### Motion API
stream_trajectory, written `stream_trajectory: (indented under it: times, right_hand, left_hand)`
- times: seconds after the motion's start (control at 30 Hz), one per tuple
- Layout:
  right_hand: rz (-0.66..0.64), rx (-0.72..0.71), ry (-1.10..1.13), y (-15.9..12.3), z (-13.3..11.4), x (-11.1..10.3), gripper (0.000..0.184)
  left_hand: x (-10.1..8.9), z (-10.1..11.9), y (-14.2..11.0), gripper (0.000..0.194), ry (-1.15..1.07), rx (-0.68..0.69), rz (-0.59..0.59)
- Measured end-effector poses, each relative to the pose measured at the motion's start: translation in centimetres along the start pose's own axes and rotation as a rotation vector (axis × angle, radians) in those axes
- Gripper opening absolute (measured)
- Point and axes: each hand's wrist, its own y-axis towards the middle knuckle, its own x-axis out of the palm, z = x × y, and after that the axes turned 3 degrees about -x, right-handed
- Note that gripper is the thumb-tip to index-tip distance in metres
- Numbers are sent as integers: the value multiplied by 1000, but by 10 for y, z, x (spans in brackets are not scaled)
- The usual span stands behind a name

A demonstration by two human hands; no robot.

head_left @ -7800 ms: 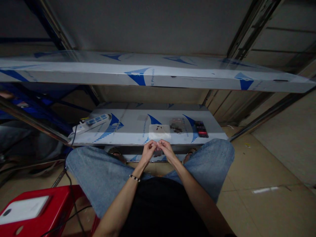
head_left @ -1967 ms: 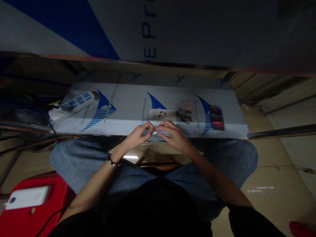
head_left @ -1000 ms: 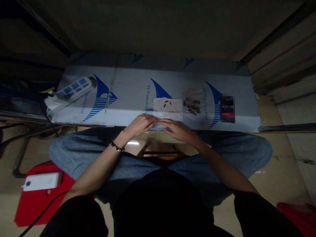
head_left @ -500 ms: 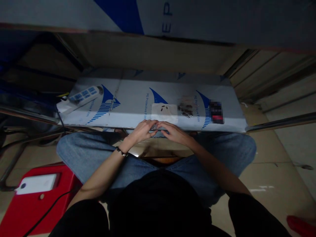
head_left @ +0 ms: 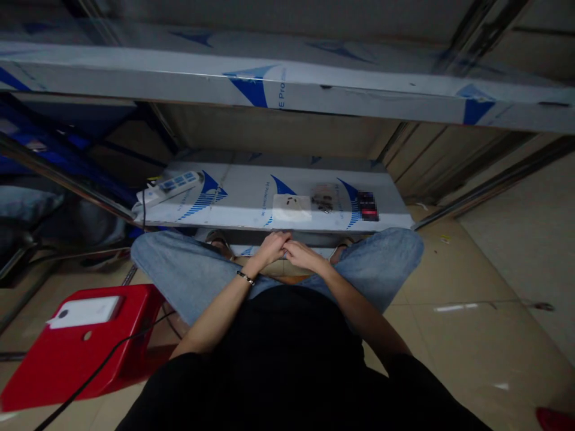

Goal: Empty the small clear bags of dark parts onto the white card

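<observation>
My left hand (head_left: 271, 248) and my right hand (head_left: 302, 254) meet in front of my body, between my knees and below the shelf's front edge. Fingers on both are curled in and touch each other. Whatever they pinch is hidden, too small to make out. Just beyond them, on the film-covered lower shelf (head_left: 242, 206), lies a white sheet (head_left: 299, 211) with a few small dark pieces (head_left: 290, 201) on it. Right of the sheet is a clear bag (head_left: 322, 200) that seems to contain small dark and shiny parts. A blurred-out black and red item (head_left: 368, 206) sits farther right.
A white power strip (head_left: 177, 184) rests at the shelf's left end. Above runs an upper shelf (head_left: 188, 75), across my front. To my left stands a red stool (head_left: 49, 365) carrying a white device (head_left: 85, 311), with a black cable (head_left: 105, 365) passing over it.
My view has tilted and pulled back, showing more of the upper shelf. Both hands have drawn back from the lower shelf's edge toward my body, still together.
</observation>
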Motion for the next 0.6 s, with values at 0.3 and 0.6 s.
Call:
stream_trajectory:
  times: [0.3, 0.6]
  right_hand:
    - [194, -158, 169, 7, 6, -9, 44]
    - [44, -29, 33, 4, 5, 15, 29]
  left_hand:
    - [-9, -21, 2, 50, -282, 84, 25]
    - [5, -16, -3, 16, -65, -16, -39]
